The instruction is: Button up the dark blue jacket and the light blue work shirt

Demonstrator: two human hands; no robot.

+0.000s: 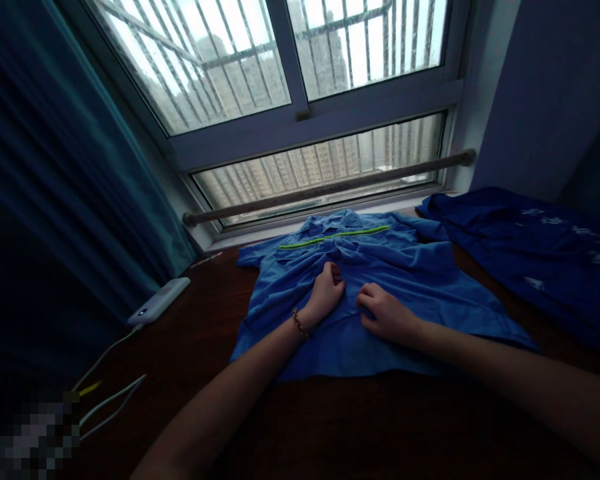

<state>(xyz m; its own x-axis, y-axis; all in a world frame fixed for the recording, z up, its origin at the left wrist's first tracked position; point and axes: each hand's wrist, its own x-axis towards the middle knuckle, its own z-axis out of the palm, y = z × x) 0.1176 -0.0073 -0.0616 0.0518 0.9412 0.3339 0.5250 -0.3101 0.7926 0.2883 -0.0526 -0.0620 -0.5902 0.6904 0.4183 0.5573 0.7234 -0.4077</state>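
Note:
A bright blue shirt [420,280] with a yellow-green stripe [335,236] across its upper part lies spread on a dark wooden table [190,347] below a window. My left hand [326,291], with a bead bracelet at the wrist, rests on the middle of the shirt with its fingers curled and pinching the cloth. Just to its right, my right hand [386,312] also lies on the shirt, fingers bent and gripping the fabric. The two hands are a few centimetres apart.
A darker blue garment [530,247] lies at the right, reaching the wall. A white power bank [159,300] with cables [111,399] sits at the table's left edge beside a teal curtain [70,173]. A wooden rod [330,188] runs along the window sill.

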